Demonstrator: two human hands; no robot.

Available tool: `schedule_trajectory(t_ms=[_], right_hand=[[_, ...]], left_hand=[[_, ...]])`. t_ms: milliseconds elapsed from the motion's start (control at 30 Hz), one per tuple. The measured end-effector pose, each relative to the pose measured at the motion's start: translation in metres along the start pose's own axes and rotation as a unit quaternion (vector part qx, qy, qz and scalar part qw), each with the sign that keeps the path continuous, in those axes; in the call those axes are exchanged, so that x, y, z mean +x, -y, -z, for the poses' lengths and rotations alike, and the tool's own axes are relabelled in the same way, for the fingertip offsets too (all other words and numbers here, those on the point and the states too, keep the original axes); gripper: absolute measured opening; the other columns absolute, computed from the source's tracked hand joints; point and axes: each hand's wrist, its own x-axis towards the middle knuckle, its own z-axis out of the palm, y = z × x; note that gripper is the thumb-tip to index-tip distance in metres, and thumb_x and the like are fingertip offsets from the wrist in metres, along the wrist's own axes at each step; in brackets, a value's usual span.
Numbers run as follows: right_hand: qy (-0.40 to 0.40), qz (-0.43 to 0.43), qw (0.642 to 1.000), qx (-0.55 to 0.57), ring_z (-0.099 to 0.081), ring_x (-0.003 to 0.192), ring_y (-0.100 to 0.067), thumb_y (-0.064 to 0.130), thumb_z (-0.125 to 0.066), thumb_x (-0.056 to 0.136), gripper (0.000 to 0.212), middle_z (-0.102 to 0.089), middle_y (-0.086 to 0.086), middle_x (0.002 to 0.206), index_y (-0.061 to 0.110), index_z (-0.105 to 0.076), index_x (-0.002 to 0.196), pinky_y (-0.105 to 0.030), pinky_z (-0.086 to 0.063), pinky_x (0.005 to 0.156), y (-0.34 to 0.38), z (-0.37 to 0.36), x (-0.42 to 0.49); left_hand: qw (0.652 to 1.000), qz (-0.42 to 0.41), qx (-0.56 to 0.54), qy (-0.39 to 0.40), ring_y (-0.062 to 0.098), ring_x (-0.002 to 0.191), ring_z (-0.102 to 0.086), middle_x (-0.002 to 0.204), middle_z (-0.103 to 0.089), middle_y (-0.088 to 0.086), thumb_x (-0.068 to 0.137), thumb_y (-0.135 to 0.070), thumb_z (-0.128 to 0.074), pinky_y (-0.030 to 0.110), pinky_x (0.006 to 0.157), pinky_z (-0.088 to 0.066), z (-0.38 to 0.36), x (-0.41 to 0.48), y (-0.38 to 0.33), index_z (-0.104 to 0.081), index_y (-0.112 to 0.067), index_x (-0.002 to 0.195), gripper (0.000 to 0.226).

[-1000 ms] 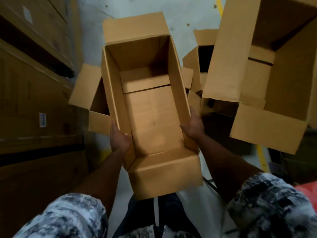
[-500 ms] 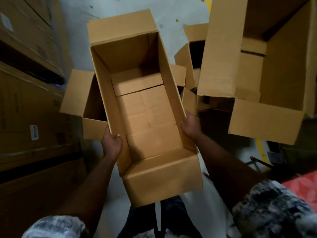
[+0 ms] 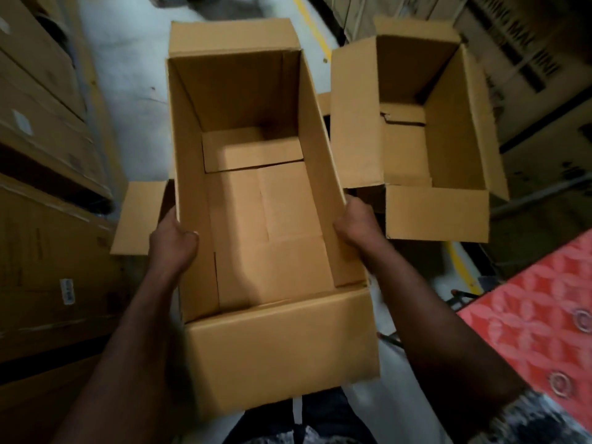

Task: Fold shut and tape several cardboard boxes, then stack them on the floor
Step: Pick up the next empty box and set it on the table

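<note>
Head camera looks straight down into an open cardboard box (image 3: 266, 219) held above the floor in front of the person's legs, its top flaps standing up and its bottom flaps folded flat inside. The left hand (image 3: 174, 243) grips the rim of the box's left wall, thumb hooked over to the inside. The right hand (image 3: 357, 224) is clamped on the rim of the right wall, knuckles outward.

Underneath lies a pale grey concrete floor (image 3: 128, 75), scuffed, with a yellow painted line (image 3: 312, 30) running away at the far side and showing again at the right. A second open box (image 3: 407, 123) stands just right of the held one, flaps spread. At the left, a flap of a third box (image 3: 141, 216) juts out from behind the held box.

Tall stacked cartons (image 3: 38, 123) wall in the left side; one carries a small white label (image 3: 66, 290). A red patterned surface (image 3: 528, 309) with round metal rings fills the near right corner. The far right is blurred and dim.
</note>
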Motion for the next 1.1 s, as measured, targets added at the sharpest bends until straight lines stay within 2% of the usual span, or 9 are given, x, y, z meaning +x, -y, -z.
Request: schedule_trajectory(t_ms=[67, 233, 367, 500, 600, 733, 867, 1000, 1100], right_hand=[[-0.026, -0.003, 1.000, -0.002, -0.063, 0.113, -0.029, 0.014, -0.060, 0.098, 0.040, -0.064, -0.009, 0.127, 0.017, -0.056, 0.138, -0.041, -0.055, 0.093, 0.000, 0.026, -0.016], [-0.087, -0.036, 0.995, 0.026, -0.064, 0.108, -0.031, 0.010, -0.059, 0.096, 0.037, -0.066, -0.011, 0.121, 0.013, -0.059, 0.133, -0.041, -0.056, 0.093, -0.022, 0.086, -0.064], [-0.149, -0.075, 0.985, 0.050, -0.065, 0.108, -0.032, 0.014, -0.060, 0.094, 0.039, -0.066, -0.009, 0.119, 0.016, -0.058, 0.133, -0.051, -0.056, 0.095, -0.058, 0.120, -0.103], [-0.214, -0.128, 0.967, 0.054, -0.066, 0.102, -0.032, 0.009, -0.058, 0.089, 0.038, -0.069, -0.012, 0.117, 0.011, -0.064, 0.126, -0.038, -0.056, 0.084, -0.107, 0.145, -0.145], [-0.242, -0.169, 0.952, 0.079, -0.068, 0.095, -0.032, 0.007, -0.056, 0.086, 0.033, -0.071, -0.013, 0.109, 0.012, -0.068, 0.117, -0.035, -0.057, 0.078, -0.144, 0.160, -0.178], [-0.278, -0.219, 0.930, 0.101, -0.064, 0.087, -0.028, 0.005, -0.054, 0.090, 0.023, -0.067, -0.011, 0.100, 0.008, -0.065, 0.110, -0.025, -0.049, 0.063, -0.191, 0.175, -0.224], [-0.308, -0.257, 0.905, 0.142, -0.068, 0.090, -0.033, 0.005, -0.054, 0.088, 0.024, -0.070, -0.015, 0.101, 0.007, -0.069, 0.107, -0.031, -0.054, 0.069, -0.242, 0.183, -0.266], [-0.325, -0.292, 0.884, 0.164, -0.065, 0.069, -0.026, 0.002, -0.054, 0.087, 0.015, -0.069, -0.013, 0.087, 0.007, -0.067, 0.093, -0.027, -0.051, 0.054, -0.296, 0.186, -0.308], [-0.351, -0.311, 0.865, 0.178, -0.061, 0.064, -0.022, 0.001, -0.053, 0.087, 0.017, -0.067, -0.011, 0.084, 0.008, -0.066, 0.095, -0.025, -0.045, 0.050, -0.332, 0.187, -0.337]], left_hand=[[0.999, -0.038, 0.013, 0.013, 0.022, 0.103, -0.057, 0.135, -0.061, 0.006, 0.100, -0.011, -0.055, 0.028, 0.072, -0.045, 0.010, -0.010, -0.024, -0.046, -0.024, 0.147, 0.050], [0.988, -0.131, 0.047, 0.062, 0.026, 0.101, -0.058, 0.132, -0.063, 0.007, 0.101, -0.018, -0.057, 0.036, 0.083, -0.045, 0.018, -0.033, -0.084, -0.049, -0.023, 0.145, 0.045], [0.973, -0.189, 0.057, 0.118, 0.035, 0.119, -0.058, 0.140, -0.059, 0.010, 0.102, -0.018, -0.056, 0.039, 0.089, -0.045, -0.003, -0.056, -0.126, -0.045, -0.020, 0.150, 0.049], [0.954, -0.232, 0.063, 0.177, 0.034, 0.119, -0.059, 0.136, -0.061, 0.009, 0.101, -0.018, -0.057, 0.036, 0.089, -0.045, -0.040, -0.085, -0.156, -0.048, -0.023, 0.147, 0.047], [0.936, -0.270, 0.086, 0.211, 0.034, 0.117, -0.059, 0.133, -0.062, 0.010, 0.099, -0.017, -0.059, 0.031, 0.086, -0.041, -0.068, -0.112, -0.175, -0.052, -0.022, 0.143, 0.045], [0.907, -0.315, 0.102, 0.260, 0.025, 0.097, -0.054, 0.130, -0.063, 0.012, 0.099, -0.016, -0.059, 0.032, 0.081, -0.041, -0.108, -0.155, -0.199, -0.050, -0.021, 0.144, 0.045], [0.882, -0.344, 0.128, 0.296, 0.032, 0.116, -0.058, 0.138, -0.058, 0.012, 0.100, -0.017, -0.057, 0.040, 0.089, -0.047, -0.149, -0.204, -0.216, -0.043, -0.021, 0.150, 0.052], [0.852, -0.368, 0.137, 0.346, 0.022, 0.100, -0.055, 0.132, -0.061, 0.011, 0.100, -0.015, -0.058, 0.036, 0.079, -0.045, -0.190, -0.254, -0.222, -0.047, -0.022, 0.147, 0.049], [0.830, -0.377, 0.163, 0.377, 0.029, 0.110, -0.059, 0.133, -0.062, 0.011, 0.098, -0.015, -0.058, 0.037, 0.084, -0.046, -0.216, -0.289, -0.226, -0.048, -0.022, 0.146, 0.049]])
